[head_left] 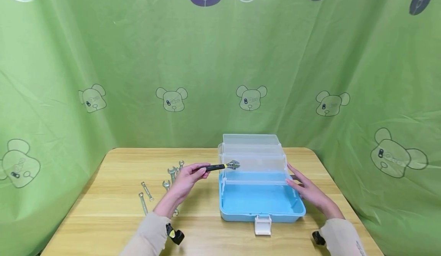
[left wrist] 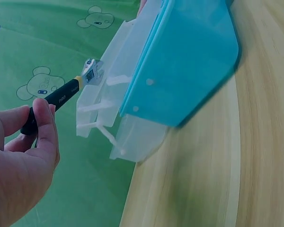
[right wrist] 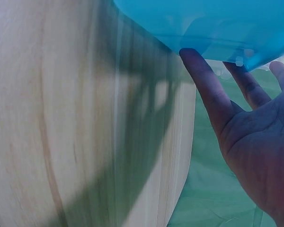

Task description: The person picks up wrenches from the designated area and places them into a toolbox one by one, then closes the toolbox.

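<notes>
My left hand (head_left: 187,179) pinches the black handle end of an adjustable wrench (head_left: 220,167), its metal head pointing right over the tool box's left side. The tool box (head_left: 262,200) is light blue and stands open, its clear trays (head_left: 255,160) raised in tiers at the back. In the left wrist view the thumb and fingers close round the wrench handle (left wrist: 61,94). At the box's right side, my right hand (head_left: 310,191) rests its fingertips against the box and tray edge. In the right wrist view its fingers (right wrist: 208,87) are extended along the blue wall.
Several silver wrenches (head_left: 143,202) lie on the wooden table (head_left: 113,217), left of and partly behind my left forearm. A white latch (head_left: 263,225) hangs at the box's front. Green printed cloth (head_left: 206,56) surrounds the table at the back and sides.
</notes>
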A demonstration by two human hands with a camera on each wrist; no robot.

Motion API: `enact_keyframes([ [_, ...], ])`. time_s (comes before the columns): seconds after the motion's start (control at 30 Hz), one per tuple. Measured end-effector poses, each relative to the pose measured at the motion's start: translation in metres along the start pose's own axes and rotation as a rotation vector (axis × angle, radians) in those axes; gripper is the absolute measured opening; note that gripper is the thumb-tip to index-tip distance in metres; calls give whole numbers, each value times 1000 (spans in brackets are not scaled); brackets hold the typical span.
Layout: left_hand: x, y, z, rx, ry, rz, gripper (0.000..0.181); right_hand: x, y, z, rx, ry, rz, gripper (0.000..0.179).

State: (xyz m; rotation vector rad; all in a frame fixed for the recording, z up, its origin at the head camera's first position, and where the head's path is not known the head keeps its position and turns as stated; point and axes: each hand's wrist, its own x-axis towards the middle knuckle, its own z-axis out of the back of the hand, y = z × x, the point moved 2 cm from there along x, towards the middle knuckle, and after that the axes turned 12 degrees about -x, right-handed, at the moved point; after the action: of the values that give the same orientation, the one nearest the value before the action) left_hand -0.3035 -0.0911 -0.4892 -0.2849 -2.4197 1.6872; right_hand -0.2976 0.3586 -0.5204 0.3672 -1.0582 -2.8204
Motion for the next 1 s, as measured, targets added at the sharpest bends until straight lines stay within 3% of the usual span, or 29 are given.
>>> enact_keyframes([
  [0.57, 24, 18, -32, 74, 37, -28, 33, 0, -3, -2, 6, -9, 2, 79],
  [1.0, 30, 20, -46, 118, -5, -48, 31, 1, -2, -2, 3, -13, 10, 78],
])
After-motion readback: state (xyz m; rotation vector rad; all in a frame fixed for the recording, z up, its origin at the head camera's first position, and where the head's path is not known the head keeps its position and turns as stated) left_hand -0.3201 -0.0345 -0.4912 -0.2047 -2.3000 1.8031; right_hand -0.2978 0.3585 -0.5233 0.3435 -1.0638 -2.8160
